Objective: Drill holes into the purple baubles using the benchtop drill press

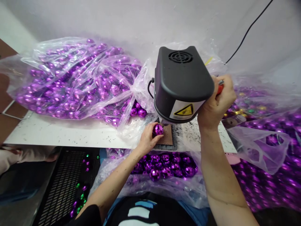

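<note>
Pinching purple faceted ball [158, 129] in left grip [148, 138], near black machine [183, 81]; clasping red handle [220, 89] in right grip [221, 102]; facing bagged purple balls [61, 91] on white table [66, 131].

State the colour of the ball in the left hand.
Shiny purple with mirror-like facets; the ball shows best in the head view.

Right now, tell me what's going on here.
A person works at a black machine on a white table. The left hand holds a shiny purple ball near the machine's base; the right hand grips a red handle at its side. A tied clear bag of purple balls lies to the left; an open bag sits between table and person.
</note>
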Action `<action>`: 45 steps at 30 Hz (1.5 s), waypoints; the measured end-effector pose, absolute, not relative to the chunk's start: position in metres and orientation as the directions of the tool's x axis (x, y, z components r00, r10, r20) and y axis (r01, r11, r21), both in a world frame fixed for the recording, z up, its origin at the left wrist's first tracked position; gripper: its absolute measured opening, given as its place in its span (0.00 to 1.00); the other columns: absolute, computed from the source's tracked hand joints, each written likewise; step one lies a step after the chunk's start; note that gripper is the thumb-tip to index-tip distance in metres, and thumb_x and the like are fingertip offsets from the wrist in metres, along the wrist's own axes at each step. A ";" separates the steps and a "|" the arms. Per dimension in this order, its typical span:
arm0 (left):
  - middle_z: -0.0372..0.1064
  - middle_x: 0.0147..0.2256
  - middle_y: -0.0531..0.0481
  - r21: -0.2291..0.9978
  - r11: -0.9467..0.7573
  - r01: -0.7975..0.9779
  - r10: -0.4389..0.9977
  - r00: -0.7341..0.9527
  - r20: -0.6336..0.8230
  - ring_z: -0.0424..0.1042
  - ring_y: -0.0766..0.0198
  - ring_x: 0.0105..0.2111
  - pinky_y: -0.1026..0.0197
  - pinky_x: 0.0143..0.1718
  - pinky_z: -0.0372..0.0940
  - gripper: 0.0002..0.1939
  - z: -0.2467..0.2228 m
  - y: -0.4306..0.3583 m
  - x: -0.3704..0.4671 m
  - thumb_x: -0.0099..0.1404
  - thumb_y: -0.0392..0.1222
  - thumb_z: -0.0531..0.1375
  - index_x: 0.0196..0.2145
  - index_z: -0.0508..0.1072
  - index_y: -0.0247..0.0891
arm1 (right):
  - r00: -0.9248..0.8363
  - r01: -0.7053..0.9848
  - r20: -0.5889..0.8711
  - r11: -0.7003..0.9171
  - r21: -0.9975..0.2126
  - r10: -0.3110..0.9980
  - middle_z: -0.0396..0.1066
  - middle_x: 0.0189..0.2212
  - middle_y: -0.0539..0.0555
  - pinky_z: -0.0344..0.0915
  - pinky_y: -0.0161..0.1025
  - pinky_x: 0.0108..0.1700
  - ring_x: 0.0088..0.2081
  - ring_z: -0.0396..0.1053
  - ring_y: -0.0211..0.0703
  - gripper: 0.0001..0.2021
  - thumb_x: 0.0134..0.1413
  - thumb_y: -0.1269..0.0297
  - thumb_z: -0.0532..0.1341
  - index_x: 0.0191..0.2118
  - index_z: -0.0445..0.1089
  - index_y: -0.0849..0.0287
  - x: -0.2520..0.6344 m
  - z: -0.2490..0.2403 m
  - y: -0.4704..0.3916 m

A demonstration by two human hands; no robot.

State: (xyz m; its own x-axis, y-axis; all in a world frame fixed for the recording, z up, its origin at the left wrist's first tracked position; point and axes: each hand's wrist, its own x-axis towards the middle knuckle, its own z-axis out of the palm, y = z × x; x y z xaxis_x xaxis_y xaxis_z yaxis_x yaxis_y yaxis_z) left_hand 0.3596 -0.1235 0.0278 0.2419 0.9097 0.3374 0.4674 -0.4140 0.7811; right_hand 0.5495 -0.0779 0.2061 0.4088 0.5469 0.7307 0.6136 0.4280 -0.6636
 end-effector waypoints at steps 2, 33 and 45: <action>0.71 0.53 0.40 0.688 -0.475 0.548 0.880 0.285 0.380 0.71 0.50 0.53 0.46 0.56 0.66 0.25 0.027 -0.125 0.363 0.65 0.40 0.67 0.57 0.65 0.39 | 0.408 0.614 0.733 0.430 -0.662 0.545 0.48 0.22 0.44 0.50 0.32 0.30 0.27 0.45 0.28 0.30 0.61 0.32 0.48 0.28 0.57 0.58 0.549 0.206 -0.078; 0.70 0.49 0.42 0.618 -0.400 0.677 0.907 0.193 0.375 0.68 0.50 0.52 0.47 0.57 0.59 0.20 0.021 -0.130 0.392 0.66 0.43 0.65 0.52 0.65 0.38 | 0.213 0.691 0.940 0.639 -0.339 0.268 0.65 0.29 0.48 0.65 0.36 0.35 0.31 0.68 0.34 0.05 0.62 0.63 0.59 0.41 0.67 0.58 0.555 0.139 -0.135; 0.69 0.49 0.42 0.616 -0.419 0.667 0.896 0.194 0.399 0.67 0.51 0.51 0.48 0.56 0.60 0.21 0.020 -0.130 0.392 0.66 0.43 0.65 0.52 0.64 0.38 | 0.178 0.719 0.943 0.617 -0.319 0.280 0.69 0.29 0.51 0.67 0.41 0.36 0.33 0.70 0.40 0.07 0.59 0.65 0.59 0.43 0.67 0.58 0.556 0.111 -0.144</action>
State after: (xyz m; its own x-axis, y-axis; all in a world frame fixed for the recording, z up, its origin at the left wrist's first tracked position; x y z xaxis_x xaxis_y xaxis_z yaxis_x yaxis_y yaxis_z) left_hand 0.3922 -0.1302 0.0199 0.1937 0.8962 0.3992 0.6673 -0.4186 0.6160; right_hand 0.5562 -0.1443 0.1106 0.1783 0.2798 0.9434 0.7192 0.6172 -0.3190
